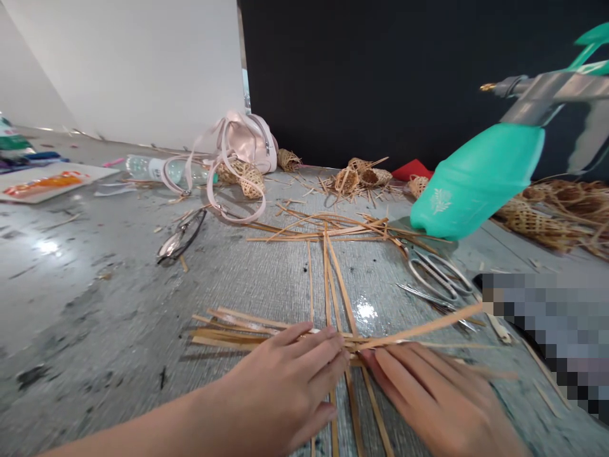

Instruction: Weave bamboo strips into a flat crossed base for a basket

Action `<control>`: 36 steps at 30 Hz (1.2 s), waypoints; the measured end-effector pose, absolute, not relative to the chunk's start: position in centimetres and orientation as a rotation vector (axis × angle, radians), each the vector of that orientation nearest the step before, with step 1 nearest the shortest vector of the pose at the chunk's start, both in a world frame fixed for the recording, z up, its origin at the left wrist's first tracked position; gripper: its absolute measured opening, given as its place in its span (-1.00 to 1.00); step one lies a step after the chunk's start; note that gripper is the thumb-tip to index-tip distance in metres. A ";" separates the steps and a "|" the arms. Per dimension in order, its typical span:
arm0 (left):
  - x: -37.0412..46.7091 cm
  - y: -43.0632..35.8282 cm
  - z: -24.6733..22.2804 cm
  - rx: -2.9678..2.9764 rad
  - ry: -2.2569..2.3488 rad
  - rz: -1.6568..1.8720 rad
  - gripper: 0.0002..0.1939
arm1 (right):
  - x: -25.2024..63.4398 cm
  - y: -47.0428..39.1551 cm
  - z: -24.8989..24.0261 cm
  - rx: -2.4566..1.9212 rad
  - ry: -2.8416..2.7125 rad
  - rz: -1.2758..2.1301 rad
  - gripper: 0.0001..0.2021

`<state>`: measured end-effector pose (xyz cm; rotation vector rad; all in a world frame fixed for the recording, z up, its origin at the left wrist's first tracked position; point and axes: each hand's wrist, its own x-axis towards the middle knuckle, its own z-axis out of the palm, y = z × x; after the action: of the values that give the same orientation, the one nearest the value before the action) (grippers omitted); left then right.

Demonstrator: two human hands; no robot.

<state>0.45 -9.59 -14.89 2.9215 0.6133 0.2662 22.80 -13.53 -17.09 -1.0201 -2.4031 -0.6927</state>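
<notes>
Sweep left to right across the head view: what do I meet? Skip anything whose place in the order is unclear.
Orange item, eyeglasses, left hand, right hand, woven pieces at the right edge.

Two grips [297, 374] [440, 393], one spray bottle [480, 178]

Narrow, flat tan strips [353, 341] (their ends splayed unevenly) lie crossed on the grey tabletop [266, 273].

No text is legible; a leaf emblem [441, 200] marks the sprayer [490, 171].
</notes>
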 end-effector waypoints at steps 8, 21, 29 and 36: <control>0.4 -9.5 -14.3 2.858 0.590 0.204 -0.63 | 23.2 -14.2 -16.9 -0.974 -2.490 -0.648 -0.69; 0.3 -9.5 -14.3 2.850 0.580 0.183 -0.61 | 22.8 -13.2 -16.6 -1.022 -2.416 -0.320 -0.62; 0.5 -9.2 -14.2 2.846 0.580 0.210 -0.64 | 23.5 -13.2 -17.0 -1.001 -2.391 -0.222 -0.69; 0.5 -9.2 -14.2 2.806 0.577 0.174 -0.64 | 23.5 -12.8 -17.4 -0.953 -2.394 -0.264 -0.66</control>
<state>0.53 -9.24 -14.18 2.8059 0.5767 0.1745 23.47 -12.78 -17.38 -0.9527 -2.3935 -0.2640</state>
